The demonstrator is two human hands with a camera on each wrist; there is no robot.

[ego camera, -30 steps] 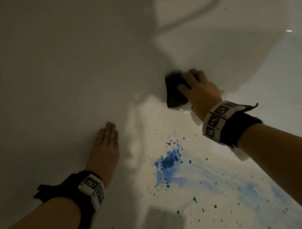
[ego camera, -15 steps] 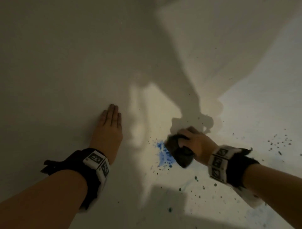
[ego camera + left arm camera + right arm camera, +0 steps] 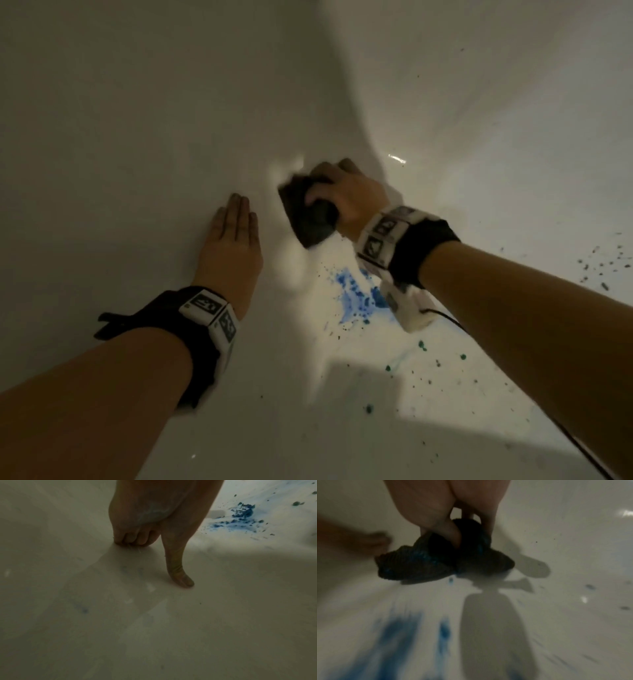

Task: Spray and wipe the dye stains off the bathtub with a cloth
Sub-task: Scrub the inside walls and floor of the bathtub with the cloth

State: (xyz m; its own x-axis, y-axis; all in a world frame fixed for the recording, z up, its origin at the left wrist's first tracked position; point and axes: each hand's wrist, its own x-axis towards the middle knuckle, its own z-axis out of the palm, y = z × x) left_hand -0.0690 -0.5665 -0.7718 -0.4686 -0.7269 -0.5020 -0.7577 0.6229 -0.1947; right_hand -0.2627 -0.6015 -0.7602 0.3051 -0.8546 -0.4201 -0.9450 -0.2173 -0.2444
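Note:
My right hand grips a bunched dark cloth and presses it against the white bathtub, just above a blue dye stain. In the right wrist view the thumb digs into the cloth, which carries blue marks, and the blue dye stain is smeared and blurred below it. My left hand lies flat on the tub wall to the left of the cloth, fingers straight and together. The left wrist view shows the left hand on the tub, with the dye stain at upper right.
Small green and dark dye specks are scattered over the tub floor below and right of the blue stain, with more specks at far right. A thin black cable runs from the right wrist unit. No spray bottle is in view.
My right hand wiped down over the blue stain half a second ago and has now moved back up past it with the cloth. The left hand stays flat on the tub wall.

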